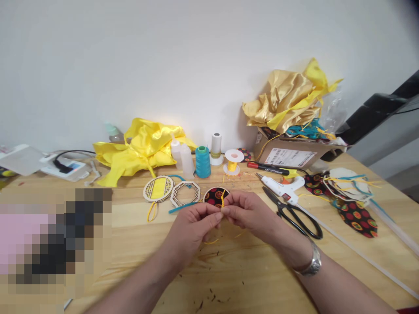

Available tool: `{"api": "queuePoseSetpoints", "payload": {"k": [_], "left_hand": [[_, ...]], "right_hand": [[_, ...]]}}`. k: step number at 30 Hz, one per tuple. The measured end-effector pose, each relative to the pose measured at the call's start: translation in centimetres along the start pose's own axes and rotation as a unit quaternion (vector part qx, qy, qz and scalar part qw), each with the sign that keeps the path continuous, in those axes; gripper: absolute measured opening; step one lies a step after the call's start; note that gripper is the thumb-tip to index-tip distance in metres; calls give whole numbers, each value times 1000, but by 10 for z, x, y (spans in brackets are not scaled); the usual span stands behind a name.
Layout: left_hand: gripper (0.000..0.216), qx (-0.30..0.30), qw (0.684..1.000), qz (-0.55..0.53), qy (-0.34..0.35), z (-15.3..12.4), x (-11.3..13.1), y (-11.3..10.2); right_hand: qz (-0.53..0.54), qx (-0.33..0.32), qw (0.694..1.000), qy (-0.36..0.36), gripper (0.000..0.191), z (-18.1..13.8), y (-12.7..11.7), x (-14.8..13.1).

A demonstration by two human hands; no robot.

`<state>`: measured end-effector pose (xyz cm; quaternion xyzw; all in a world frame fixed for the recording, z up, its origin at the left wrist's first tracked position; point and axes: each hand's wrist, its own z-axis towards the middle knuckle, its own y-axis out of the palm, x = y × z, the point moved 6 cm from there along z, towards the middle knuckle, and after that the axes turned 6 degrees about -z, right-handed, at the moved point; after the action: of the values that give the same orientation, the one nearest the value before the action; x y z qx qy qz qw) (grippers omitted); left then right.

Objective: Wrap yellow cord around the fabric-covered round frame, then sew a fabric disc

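My left hand [203,218] and my right hand [241,211] meet at the middle of the table, fingertips pinched together on a yellow cord [223,199]. Loose ends of the cord trail below the fingers. Right behind them is a round disc [214,196] with dark patterned fabric and a pale rim, partly hidden by my hands. To its left lie an octagonal wooden lattice frame [185,194] and a round lattice piece [159,188] with yellow fabric and a cord loop. A teal strip [183,206] runs beside my left hand.
Behind stand a teal thread cone [203,162], a yellow cord spool [233,163] and white bottles [187,161]. Yellow satin [140,150] lies left of them. On the right are black scissors [294,216], a glue gun [282,187], a marker [268,168] and a cardboard box [291,152].
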<state>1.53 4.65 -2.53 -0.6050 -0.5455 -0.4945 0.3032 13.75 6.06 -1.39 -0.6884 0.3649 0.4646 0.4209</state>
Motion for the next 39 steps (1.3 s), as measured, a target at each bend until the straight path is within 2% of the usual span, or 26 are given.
{"api": "queuePoseSetpoints", "payload": {"k": [7, 14, 18, 25, 27, 29, 33, 35, 39], "left_hand": [[13, -13, 1000, -14, -18, -1, -1, 0], [12, 27, 999, -16, 21, 1, 3, -4], [11, 59, 997, -29, 36, 2, 4, -9], [12, 97, 993, -52, 43, 5, 4, -15], [13, 102, 992, -61, 43, 6, 3, -15], [14, 105, 991, -74, 36, 6, 1, -16], [17, 111, 988, -110, 6, 5, -4, -17], [18, 106, 986, -130, -1, 6, -5, -16], [16, 101, 981, -167, -7, 5, -7, -15]], "right_hand": [[-13, -31, 999, -13, 14, -1, 0, -3], [-53, 18, 997, -43, 9, 1, -4, -4], [-147, 48, 985, -77, 15, -1, -8, -10], [-322, 115, 933, -113, 22, -13, -6, -20], [-362, 127, 912, -145, 22, -19, 1, -24], [-424, 140, 874, -194, 22, -25, 11, -27], [-556, 140, 754, -322, 18, -38, 36, -31], [-597, 118, 707, -359, 19, -42, 45, -30], [-639, 77, 661, -386, 21, -43, 55, -30]]}}
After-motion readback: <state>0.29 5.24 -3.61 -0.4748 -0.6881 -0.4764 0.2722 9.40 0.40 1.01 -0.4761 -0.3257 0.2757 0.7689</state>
